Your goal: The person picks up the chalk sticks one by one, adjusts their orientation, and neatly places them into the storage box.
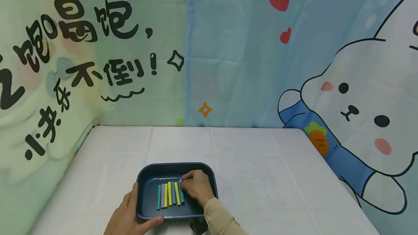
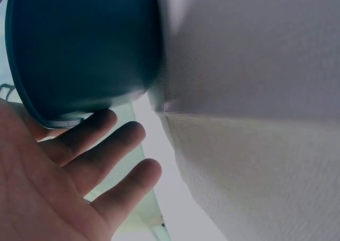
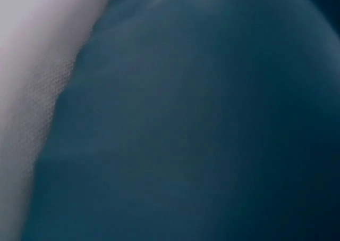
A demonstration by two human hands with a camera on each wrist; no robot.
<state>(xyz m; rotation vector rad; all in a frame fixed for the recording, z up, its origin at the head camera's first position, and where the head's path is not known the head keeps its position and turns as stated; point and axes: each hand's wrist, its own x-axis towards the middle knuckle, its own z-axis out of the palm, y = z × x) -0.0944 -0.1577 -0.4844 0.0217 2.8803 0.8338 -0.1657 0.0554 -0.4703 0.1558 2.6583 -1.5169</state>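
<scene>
In the head view, a dark blue rectangular tray (image 1: 148, 206) holds a row of slim coloured sticks that look like chalk, lying side by side. The row includes a green stick (image 1: 159, 197) at its left end, a purple stick (image 1: 163, 196), yellow sticks and a blue stick (image 1: 173, 193). My right hand (image 1: 197, 186) reaches into the tray and pinches the upper part of the rightmost green stick (image 1: 181, 195). My left hand (image 1: 128, 211) rests against the tray's near left corner, index finger along the left side, thumb at the front rim. Its other fingers extend loosely beside the tray wall (image 2: 90, 49) in the left wrist view.
A white cloth (image 1: 261, 177) covers the table under the tray. Printed curtains (image 1: 235, 64) with lettering and a cartoon rabbit hang behind and at both sides. A small black object (image 1: 198, 226) shows under the right sleeve. The right wrist view is mostly blurred tray wall (image 3: 159, 118).
</scene>
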